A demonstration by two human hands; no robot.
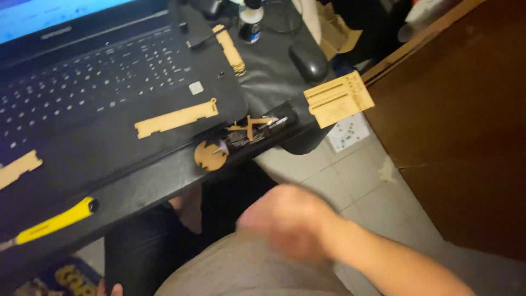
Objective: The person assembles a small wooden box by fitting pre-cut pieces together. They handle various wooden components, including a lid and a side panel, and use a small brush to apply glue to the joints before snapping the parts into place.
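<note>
My right hand [287, 219] is a motion-blurred shape over my lap, below the desk's front edge. It looks curled, but its fingers and anything in them are hidden. At the bottom left edge only two fingertips, probably of my left hand [108, 288], show beside my dark trouser leg. Nearest my right hand, on the desk edge, lie a round laser-cut wooden piece [211, 156] and a black tube [263, 127] with small wooden parts on it. A long wooden strip [175, 118] rests on the laptop [98, 77].
A flat wooden sheet [338, 98] overhangs the desk's right end. A yellow-handled tool [55, 222] lies on the front edge, and another wooden piece [19, 167] sits at the left. A mouse [308, 60] and small bottle [251, 22] sit at the back. A brown cabinet [466, 126] stands on the right over the tiled floor [372, 192].
</note>
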